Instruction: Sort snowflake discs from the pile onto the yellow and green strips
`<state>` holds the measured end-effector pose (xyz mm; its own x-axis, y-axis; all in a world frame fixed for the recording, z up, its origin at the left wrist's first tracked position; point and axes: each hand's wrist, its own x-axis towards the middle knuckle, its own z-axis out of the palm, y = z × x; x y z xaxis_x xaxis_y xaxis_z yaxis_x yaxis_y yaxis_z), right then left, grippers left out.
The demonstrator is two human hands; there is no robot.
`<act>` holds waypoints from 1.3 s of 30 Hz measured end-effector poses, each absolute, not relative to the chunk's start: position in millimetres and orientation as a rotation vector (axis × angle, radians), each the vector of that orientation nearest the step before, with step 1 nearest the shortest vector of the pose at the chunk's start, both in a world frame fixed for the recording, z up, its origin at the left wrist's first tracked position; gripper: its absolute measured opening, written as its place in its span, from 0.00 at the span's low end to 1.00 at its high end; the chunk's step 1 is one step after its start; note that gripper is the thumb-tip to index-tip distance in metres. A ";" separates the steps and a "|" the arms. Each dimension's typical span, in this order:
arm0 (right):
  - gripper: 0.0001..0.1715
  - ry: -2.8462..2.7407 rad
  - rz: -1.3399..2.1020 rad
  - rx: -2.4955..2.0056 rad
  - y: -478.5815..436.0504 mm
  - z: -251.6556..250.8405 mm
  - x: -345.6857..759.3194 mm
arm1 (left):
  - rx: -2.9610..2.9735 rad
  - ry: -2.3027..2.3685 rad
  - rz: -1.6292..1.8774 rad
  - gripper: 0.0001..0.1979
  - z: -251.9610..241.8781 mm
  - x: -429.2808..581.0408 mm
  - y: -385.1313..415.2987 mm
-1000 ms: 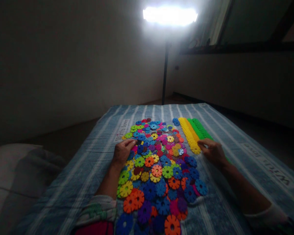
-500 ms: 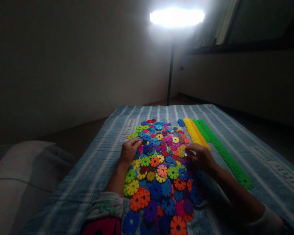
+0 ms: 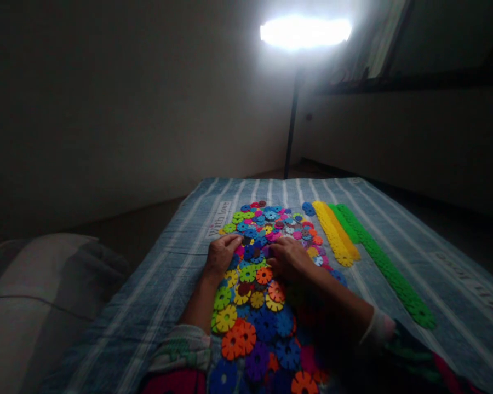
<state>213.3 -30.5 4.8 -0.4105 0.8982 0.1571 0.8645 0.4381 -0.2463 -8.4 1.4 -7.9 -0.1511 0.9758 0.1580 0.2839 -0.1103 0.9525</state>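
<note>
Many flower-shaped notched discs in mixed colours [image 3: 264, 323] lie in a long pile on a striped blue cloth [image 3: 181, 219]. At the pile's left side, my left hand [image 3: 224, 254] has thumb and fingers pinched together by a dark disc [image 3: 245, 239]; whether it grips that disc is unclear. My right hand [image 3: 290, 258] is over the middle of the pile, fingers bent down among purple and pink discs, their tips partly hidden. To the right lie overlapping rows of yellow discs [image 3: 332, 235] and green discs [image 3: 384, 262], with blue discs [image 3: 308, 208] at the yellow row's far end.
A bright lamp [image 3: 306, 33] on a dark pole [image 3: 291, 126] stands beyond the far edge of the cloth. Pale fabric [image 3: 28, 312] with a thin cord across it is at the left. Walls rise behind and at the right.
My right hand has moved left, from the pile's right side by the yellow row to its middle. My left hand stays by the dark disc. The view has shifted slightly.
</note>
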 end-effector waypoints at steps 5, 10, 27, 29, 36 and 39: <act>0.10 -2.588 0.222 -1.252 -52.9 1.3 190.9 | 1.450 1.468 1.298 0.16 -6.3 -8.4 1.3; 0.11 -2.532 0.229 -1.318 -43.0 10.8 189.3 | 1.453 1.475 1.279 0.15 -9.8 -9.3 3.0; 0.10 -2.604 0.194 -1.455 -52.8 10.4 180.5 | 1.533 1.494 1.276 0.16 -6.3 -7.8 1.7; 0.09 -2.667 0.201 -1.386 -71.3 12.3 180.0 | 1.526 1.500 1.273 0.16 -7.7 -7.6 2.1; 0.08 -2.688 0.260 -1.346 -109.3 19.0 206.5 | 1.480 1.489 1.290 0.15 -10.4 -7.3 2.1; 0.07 -2.678 0.322 -1.329 -110.1 21.0 220.7 | 1.472 1.486 1.296 0.14 -10.4 -7.7 1.6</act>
